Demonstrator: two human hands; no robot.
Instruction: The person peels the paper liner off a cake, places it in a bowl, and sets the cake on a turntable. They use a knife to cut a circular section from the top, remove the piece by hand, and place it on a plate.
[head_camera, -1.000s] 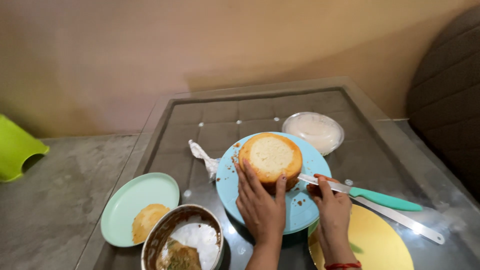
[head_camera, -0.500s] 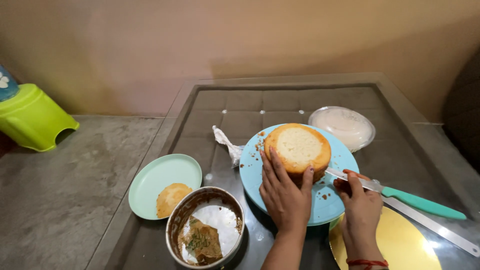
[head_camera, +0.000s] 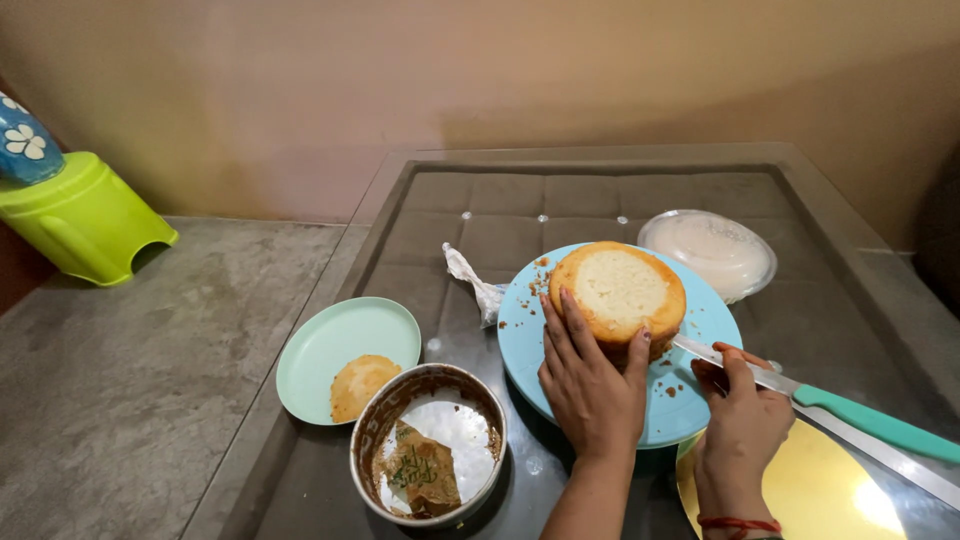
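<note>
Golden sponge cake (head_camera: 620, 290) on blue turntable (head_camera: 690, 400). Your left hand (head_camera: 590, 375) spread flat against cake side, steadying it. Right hand (head_camera: 742, 420) pinches knife (head_camera: 860, 418) blade, guiding cut into base.

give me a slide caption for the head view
Left hand steadies a cake on a blue turntable; right hand guides a knife.

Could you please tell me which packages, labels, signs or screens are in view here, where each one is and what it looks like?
Printed paper liner: lying crumpled inside the round metal cake tin at the bottom centre; brown, with faint greenish print.
Crumpled plastic wrapper: on the glass table, touching the left edge of the blue turntable; whitish, twisted.
No signs or screens in view.
</note>
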